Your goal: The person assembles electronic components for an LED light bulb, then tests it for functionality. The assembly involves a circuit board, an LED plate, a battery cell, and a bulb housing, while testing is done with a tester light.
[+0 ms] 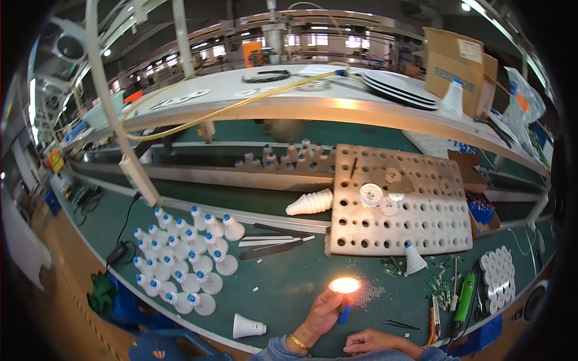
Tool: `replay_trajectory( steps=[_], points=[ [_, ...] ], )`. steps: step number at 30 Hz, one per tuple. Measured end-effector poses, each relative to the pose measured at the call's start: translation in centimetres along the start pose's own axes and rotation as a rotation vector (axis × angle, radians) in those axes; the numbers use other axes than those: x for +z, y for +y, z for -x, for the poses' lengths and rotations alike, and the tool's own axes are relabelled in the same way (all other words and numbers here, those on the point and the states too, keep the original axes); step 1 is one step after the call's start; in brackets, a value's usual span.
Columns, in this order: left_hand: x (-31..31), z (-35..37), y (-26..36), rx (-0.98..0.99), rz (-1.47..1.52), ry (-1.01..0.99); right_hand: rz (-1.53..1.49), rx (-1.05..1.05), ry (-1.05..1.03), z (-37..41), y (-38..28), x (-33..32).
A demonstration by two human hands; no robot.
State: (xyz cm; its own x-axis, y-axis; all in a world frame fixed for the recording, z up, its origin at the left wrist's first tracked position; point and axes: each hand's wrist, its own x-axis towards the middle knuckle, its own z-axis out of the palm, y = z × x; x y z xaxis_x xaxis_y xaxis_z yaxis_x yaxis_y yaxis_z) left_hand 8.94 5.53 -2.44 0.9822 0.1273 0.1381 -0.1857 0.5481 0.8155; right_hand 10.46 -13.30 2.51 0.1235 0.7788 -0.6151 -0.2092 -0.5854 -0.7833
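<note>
My left hand (324,313) is closed at the lower middle, its fingers round the base of a brightly glowing lamp (345,285); glare hides the lamp's shape. Something blue (344,314) shows just beside the fingers. To the right, my right hand (367,342) rests low over the green bench, fingers curled; whether they hold anything is hidden. Small pale bits (372,292) are scattered by the lamp. A white cone-shaped housing (247,326) lies on its side to the left, and another with a blue tip (414,260) stands tilted beyond the hands.
Many blue-tipped white housings (198,262) stand at left. A perforated board (415,225) bears round discs. Dark strips (271,248) lie beside it. At right are a green tool (464,301), tweezers (401,324) and white discs (498,280). A shelf (289,111) crosses above.
</note>
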Motion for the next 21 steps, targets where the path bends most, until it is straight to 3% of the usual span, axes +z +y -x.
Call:
replay_trajectory(
  steps=[5,7,8,10,12,15,17,18,19,21],
  points=[
    [-1.1,-0.2,-1.9,0.059,0.142,-0.046,0.01,0.014,0.014,-0.1,0.1,-0.2],
    [-0.2,-0.1,-0.5,0.099,-0.207,-0.03,0.026,0.024,0.016,0.2,-0.5,-0.1],
    [0.4,0.0,1.0,0.128,-0.584,-0.004,0.031,0.004,0.0,0.1,-0.2,-0.2],
    [0.7,0.1,1.1,-0.065,0.329,0.0,0.015,-0.022,-0.032,-0.5,1.2,-0.6],
    [-0.5,-0.3,0.5,-0.018,0.3,-0.1,-0.042,-0.115,0.0,-0.6,1.6,-0.2],
    [-1.2,-0.7,0.0,-0.004,0.366,-0.059,-0.064,-0.175,0.006,-0.6,1.3,-0.2],
    [-0.2,-0.8,1.1,0.088,0.143,0.016,-0.075,-0.189,0.023,-0.5,1.3,0.1],
    [-1.0,-0.5,0.4,0.073,0.204,-0.022,-0.08,-0.195,0.035,-0.3,1.2,0.2],
    [1.2,-0.7,2.3,0.007,0.311,0.092,-0.079,-0.205,0.061,-0.2,1.2,0.5],
    [1.8,-0.4,2.6,0.073,0.244,0.068,-0.056,-0.238,0.11,0.1,1.2,0.9]
  ],
)
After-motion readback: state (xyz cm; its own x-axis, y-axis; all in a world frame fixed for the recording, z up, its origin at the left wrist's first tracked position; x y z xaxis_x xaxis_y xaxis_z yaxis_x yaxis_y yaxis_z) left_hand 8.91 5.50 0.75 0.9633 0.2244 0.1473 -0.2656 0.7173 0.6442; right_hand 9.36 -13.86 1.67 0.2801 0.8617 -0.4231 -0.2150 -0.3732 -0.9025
